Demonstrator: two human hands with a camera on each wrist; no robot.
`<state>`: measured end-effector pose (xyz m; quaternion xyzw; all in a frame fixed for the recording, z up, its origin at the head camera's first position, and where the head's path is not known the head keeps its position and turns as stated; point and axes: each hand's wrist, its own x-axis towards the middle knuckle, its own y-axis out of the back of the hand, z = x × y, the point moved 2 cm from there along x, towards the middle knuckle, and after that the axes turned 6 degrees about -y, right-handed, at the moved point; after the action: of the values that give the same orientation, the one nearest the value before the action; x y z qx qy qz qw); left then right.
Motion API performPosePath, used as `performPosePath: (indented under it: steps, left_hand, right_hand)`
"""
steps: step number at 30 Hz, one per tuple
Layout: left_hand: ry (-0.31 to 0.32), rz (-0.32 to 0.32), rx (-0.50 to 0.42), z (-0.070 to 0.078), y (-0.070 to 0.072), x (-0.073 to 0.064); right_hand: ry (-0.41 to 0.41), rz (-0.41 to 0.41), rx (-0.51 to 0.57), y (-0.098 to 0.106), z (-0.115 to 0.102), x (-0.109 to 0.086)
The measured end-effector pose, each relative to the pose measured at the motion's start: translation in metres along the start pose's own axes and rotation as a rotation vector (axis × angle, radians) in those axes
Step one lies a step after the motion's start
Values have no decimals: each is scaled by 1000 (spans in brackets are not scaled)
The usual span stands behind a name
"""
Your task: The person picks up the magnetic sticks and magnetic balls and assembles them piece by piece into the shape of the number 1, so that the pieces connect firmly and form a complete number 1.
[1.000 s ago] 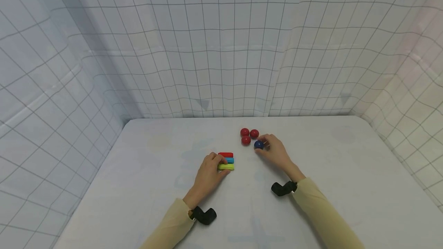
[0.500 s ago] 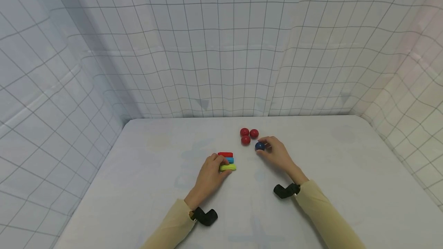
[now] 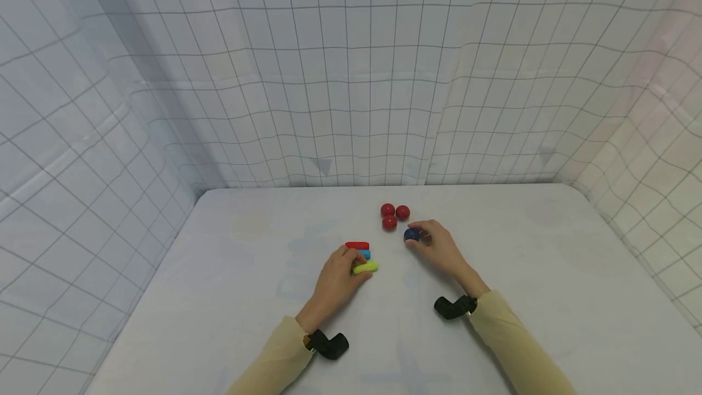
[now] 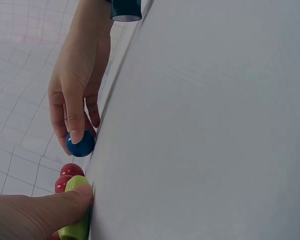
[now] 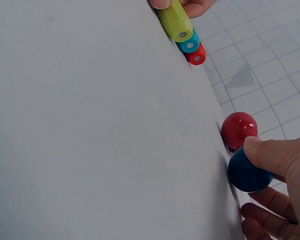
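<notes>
My left hand pinches a short yellow-green rod between thumb and fingers. That rod lies slightly slanted, its right end sticking out of the grip. Just beyond it are a light blue rod, partly covered by my fingers, and a red rod. In the right wrist view each rod's end carries a grey round dot. To the right, my right hand holds a dark blue ball between thumb and fingers, at or close to the tabletop. Three shiny red balls sit clustered just beyond the blue ball.
A white table lies under everything, with its far edge behind the red balls. White cloth with a dark grid hangs behind the table and at both sides. Each wrist wears a black camera mount.
My left hand has drawn the yellow-green rod a little right and nearer, away from the blue rod, tilting it. My right hand has shifted the blue ball slightly nearer, away from the red balls.
</notes>
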<state>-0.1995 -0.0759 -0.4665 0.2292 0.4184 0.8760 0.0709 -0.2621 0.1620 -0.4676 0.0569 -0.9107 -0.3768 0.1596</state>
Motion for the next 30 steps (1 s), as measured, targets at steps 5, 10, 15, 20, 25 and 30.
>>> performPosePath:
  steps: [5,10,15,20,25,30]
  left_hand:
    - [27,-14,-26,2,-3,1]
    - [33,-9,-40,3,-8,2]
    - [58,-13,-48,6,-11,2]
    - [57,-1,-39,8,-13,2]
    - [58,12,-37,10,-14,2]
    - [53,28,-35,11,-15,2]
  right_hand:
    - [2,9,13,-2,2,-1]
    - [13,19,32,-4,5,-1]
    - [13,31,39,-6,8,-2]
    - [26,30,37,-7,9,-3]
    - [29,20,56,-5,8,-3]
    - [-28,2,85,-3,9,-3]
